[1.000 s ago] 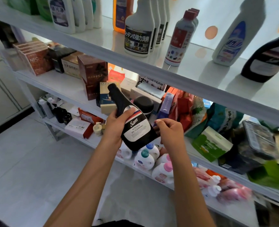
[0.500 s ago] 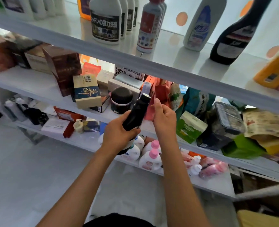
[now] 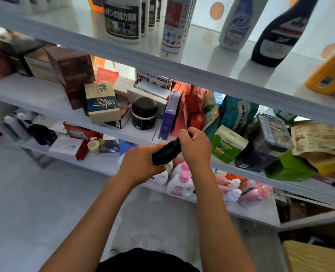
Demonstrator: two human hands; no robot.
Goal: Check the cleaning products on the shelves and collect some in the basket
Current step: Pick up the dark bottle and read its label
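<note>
Both hands are up in front of the shelves, working one black bottle (image 3: 167,152) between them. The left hand (image 3: 141,165) wraps its fingers around the lower body, gripping it firmly, while the right hand (image 3: 196,148) closes over the neck end, fingers curled tight on the top. The bottle lies tilted, neck up toward the right, held in the air just in front of the middle shelf (image 3: 50,99). Beneath it, pink-capped white bottles (image 3: 180,181) stand on the lower shelf. Farther back, a second black bottle (image 3: 278,34) stands on the top shelf (image 3: 95,44).
</note>
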